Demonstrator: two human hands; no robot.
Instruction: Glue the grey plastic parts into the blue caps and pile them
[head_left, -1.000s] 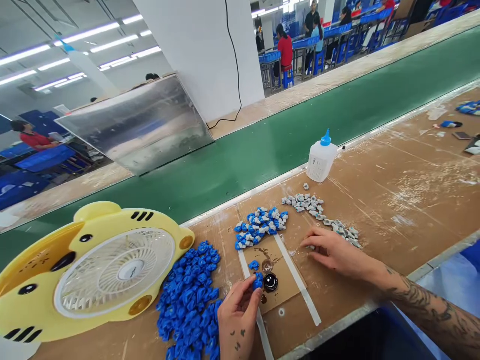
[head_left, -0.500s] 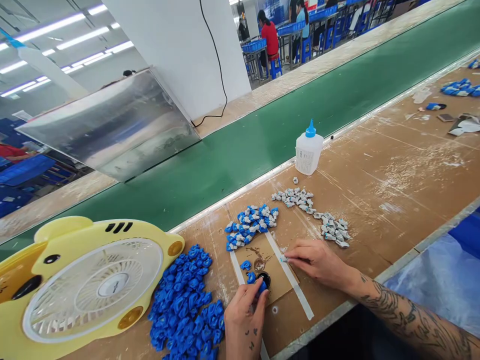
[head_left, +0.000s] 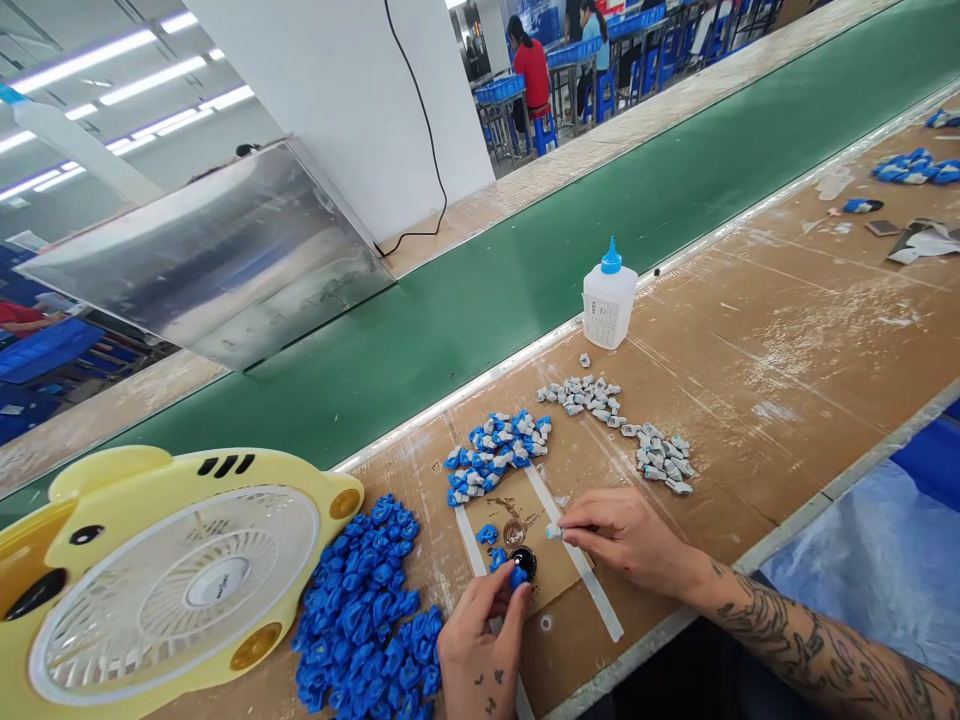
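A bench covered in brown cardboard (head_left: 757, 390) runs along a green conveyor belt (head_left: 525, 285). On its near part, the left hand (head_left: 480, 640) has its grip closed on a small, crumpled blue piece (head_left: 519, 577) at a round black dish of dark liquid (head_left: 524, 563); whether they touch is unclear. The right hand (head_left: 630, 532) pinches a small, pale grey piece (head_left: 553, 531) just to the right, apart from the blue one. Beyond lies a cluster of joined blue-and-grey pieces (head_left: 499, 455), seemingly finished pairs. Unpaired are a larger blue heap (head_left: 367, 610) to the left and scattered grey pieces (head_left: 664, 457) to the right.
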